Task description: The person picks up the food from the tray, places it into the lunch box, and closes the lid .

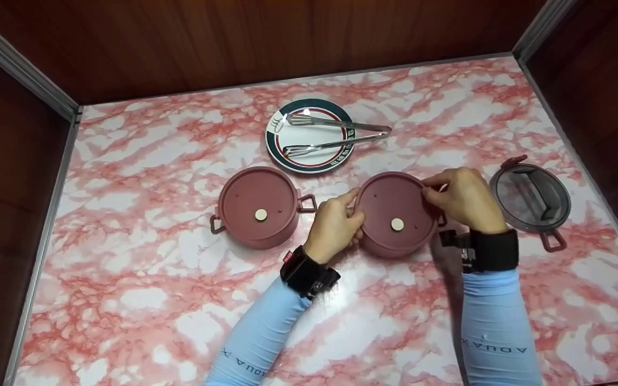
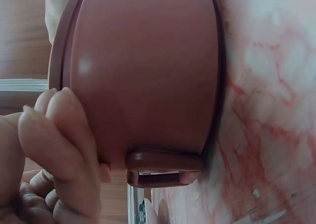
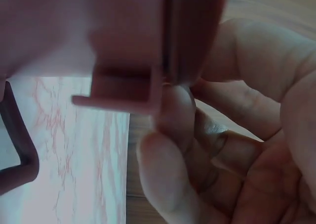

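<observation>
The left hand pinches the left rim of a dull-red lid with a cream round button. That lid sits on the right-hand red pot. On the opposite side, the right hand grips the lid's rim between thumb and fingers. In the left wrist view, the pot's wall and a loop handle lie beside the left fingers. The right wrist view shows the right fingers curled at the rim, near a side bracket.
A matching lidded pot stands left of the left hand. Behind, metal tongs lie across a green-rimmed plate. At right is a round, see-through dark lid-like piece with red side handles. Wooden walls border the marbled table.
</observation>
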`<action>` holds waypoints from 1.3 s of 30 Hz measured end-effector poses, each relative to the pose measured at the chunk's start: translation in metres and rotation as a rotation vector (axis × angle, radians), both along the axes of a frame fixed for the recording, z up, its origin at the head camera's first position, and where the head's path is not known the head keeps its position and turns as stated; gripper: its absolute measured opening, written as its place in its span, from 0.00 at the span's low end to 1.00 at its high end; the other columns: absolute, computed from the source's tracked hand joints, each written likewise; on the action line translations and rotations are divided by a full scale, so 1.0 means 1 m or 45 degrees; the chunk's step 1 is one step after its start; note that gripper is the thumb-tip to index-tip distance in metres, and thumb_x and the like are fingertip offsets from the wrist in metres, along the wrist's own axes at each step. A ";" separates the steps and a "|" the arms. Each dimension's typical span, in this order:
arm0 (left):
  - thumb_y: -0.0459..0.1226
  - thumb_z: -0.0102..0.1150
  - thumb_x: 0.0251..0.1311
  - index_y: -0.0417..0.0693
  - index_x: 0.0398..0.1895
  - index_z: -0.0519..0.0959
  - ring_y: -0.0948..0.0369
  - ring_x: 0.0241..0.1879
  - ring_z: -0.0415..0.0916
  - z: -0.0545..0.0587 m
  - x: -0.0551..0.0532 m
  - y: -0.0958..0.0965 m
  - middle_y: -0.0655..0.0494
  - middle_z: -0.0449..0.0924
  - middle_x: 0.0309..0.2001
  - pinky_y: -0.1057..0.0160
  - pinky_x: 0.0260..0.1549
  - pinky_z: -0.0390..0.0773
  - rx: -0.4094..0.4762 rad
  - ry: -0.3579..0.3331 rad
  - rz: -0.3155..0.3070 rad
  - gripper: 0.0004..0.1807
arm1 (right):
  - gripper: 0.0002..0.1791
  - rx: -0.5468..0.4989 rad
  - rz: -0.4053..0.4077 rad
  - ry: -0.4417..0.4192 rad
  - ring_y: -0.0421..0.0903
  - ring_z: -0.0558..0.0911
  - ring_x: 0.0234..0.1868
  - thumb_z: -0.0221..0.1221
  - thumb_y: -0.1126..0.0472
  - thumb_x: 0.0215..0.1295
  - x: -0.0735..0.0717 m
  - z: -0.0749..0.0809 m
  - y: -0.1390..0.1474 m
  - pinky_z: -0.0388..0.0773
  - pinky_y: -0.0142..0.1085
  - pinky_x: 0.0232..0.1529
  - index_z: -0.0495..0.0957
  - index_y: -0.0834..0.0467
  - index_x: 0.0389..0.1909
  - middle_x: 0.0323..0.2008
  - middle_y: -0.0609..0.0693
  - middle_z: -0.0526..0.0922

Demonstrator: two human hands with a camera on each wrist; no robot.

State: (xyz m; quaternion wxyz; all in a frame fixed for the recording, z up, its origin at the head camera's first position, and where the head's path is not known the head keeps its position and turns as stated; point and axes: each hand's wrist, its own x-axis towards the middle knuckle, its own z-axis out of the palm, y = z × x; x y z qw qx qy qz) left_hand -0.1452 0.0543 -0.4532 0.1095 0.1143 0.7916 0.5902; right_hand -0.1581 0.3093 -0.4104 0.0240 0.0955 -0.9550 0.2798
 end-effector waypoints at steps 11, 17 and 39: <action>0.27 0.53 0.65 0.34 0.70 0.65 0.58 0.11 0.75 -0.001 0.001 0.000 0.57 0.75 0.12 0.61 0.10 0.78 -0.004 0.004 0.001 0.28 | 0.10 0.001 -0.036 -0.027 0.44 0.80 0.24 0.63 0.63 0.62 0.000 0.000 0.000 0.71 0.29 0.21 0.89 0.58 0.42 0.32 0.55 0.87; 0.27 0.54 0.64 0.34 0.69 0.67 0.57 0.12 0.76 0.000 0.000 0.000 0.58 0.75 0.12 0.63 0.10 0.77 -0.027 0.038 0.015 0.29 | 0.10 -0.019 -0.005 -0.027 0.44 0.82 0.27 0.64 0.63 0.62 0.000 -0.001 0.004 0.73 0.29 0.23 0.89 0.58 0.42 0.33 0.53 0.87; 0.29 0.54 0.61 0.36 0.67 0.70 0.67 0.08 0.71 0.012 -0.003 -0.023 0.56 0.76 0.11 0.66 0.09 0.73 -0.359 0.107 -0.046 0.29 | 0.16 -0.254 0.173 -0.204 0.43 0.81 0.34 0.59 0.58 0.72 -0.006 -0.014 -0.009 0.71 0.25 0.28 0.81 0.50 0.58 0.53 0.52 0.83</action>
